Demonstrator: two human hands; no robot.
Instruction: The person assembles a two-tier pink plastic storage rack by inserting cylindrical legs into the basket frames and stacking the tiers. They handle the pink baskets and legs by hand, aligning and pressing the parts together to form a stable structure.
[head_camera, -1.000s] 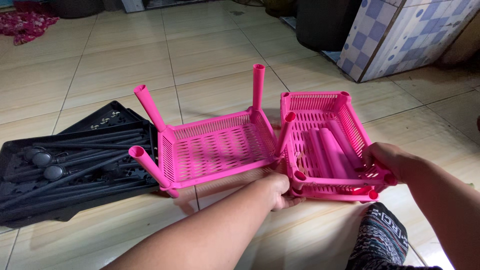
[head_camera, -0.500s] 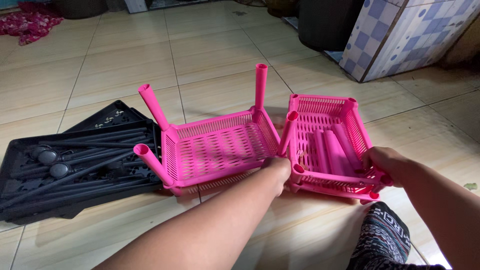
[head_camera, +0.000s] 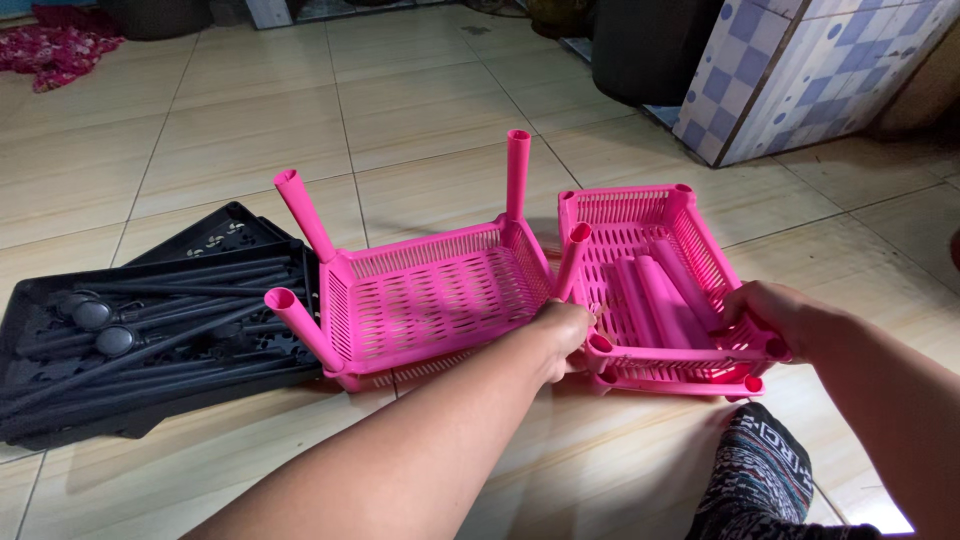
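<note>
Two pink slotted plastic trays lie side by side on the tiled floor. The left pink tray (head_camera: 430, 300) has pink tube legs (head_camera: 517, 172) sticking up from its corners. The right pink tray (head_camera: 640, 240) holds several loose pink tubes (head_camera: 655, 300) lying inside it. My left hand (head_camera: 562, 330) grips the near left corner of the right tray, where the two trays meet. My right hand (head_camera: 770, 315) holds that tray's near right corner.
Black plastic trays (head_camera: 140, 340) with black rods and round caster wheels (head_camera: 112, 340) lie at the left. A blue-and-white checkered cabinet (head_camera: 800, 70) and a dark bin (head_camera: 650, 45) stand at the back right. My patterned trouser knee (head_camera: 765, 480) is at bottom right.
The right pink tray was lifted and tilted slightly, then came back down flatter beside the left tray. My left hand moved up from under the corner to grip it higher.
</note>
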